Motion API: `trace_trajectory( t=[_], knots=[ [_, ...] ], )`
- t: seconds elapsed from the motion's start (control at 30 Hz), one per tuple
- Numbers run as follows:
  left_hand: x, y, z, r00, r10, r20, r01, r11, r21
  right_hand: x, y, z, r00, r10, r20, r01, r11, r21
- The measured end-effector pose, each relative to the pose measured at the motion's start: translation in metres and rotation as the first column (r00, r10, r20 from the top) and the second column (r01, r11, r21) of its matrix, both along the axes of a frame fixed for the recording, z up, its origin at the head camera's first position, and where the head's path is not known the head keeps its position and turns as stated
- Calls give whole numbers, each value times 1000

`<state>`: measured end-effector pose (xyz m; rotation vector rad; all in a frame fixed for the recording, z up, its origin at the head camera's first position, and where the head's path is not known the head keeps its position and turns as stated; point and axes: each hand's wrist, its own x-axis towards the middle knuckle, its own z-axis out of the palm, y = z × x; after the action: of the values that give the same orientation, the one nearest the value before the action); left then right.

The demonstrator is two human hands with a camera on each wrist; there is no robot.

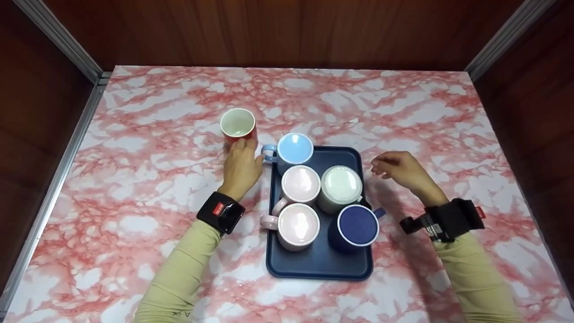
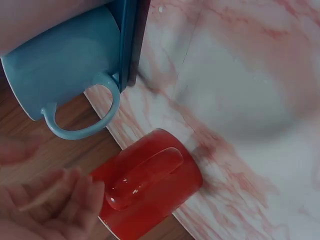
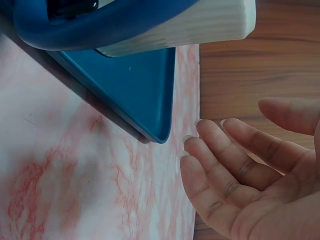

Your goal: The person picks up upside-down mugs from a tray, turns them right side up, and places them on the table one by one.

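Observation:
A red mug [image 2: 150,185] with a pale inside stands on the table, left of the tray, its handle turned toward the person. My left hand [image 1: 242,167] is right at this mug, fingers loosely bent beside its handle and rim; the left wrist view shows none of them round the handle. Whether the fingertips touch it I cannot tell. Beside the thumb is the handle of a light blue mug [image 1: 295,149] at the tray's back left corner. Off the tray's right edge, my right hand [image 1: 399,168] hovers with relaxed fingers and holds nothing.
A dark blue tray [image 1: 309,264] lies mid-table. On it stand two pink mugs, the back one [image 1: 301,184] and the front one [image 1: 298,226], a pale green-white mug [image 1: 341,186] and a navy mug [image 1: 358,225]. Some handles jut past the tray's sides. Brown panels [image 1: 287,33] border the table.

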<state>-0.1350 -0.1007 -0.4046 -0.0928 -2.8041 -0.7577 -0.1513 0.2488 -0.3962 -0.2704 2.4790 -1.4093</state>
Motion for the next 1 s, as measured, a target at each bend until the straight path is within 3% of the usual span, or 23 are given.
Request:
trace_trajectory(
  t=[0.5,0.7,1.0],
  knots=[
    [-6,12,-5,977,-215,6,215,972,-99,1,-2,-4,999,-8,-32,6,999,-40],
    [-9,14,-7,970,-238,47,241,968,-75,1,-3,-6,999,-8,-35,7,999,-39],
    [-10,15,-7,971,-235,51,238,968,-83,2,-3,-7,999,-14,-29,13,999,-48]
  ],
)
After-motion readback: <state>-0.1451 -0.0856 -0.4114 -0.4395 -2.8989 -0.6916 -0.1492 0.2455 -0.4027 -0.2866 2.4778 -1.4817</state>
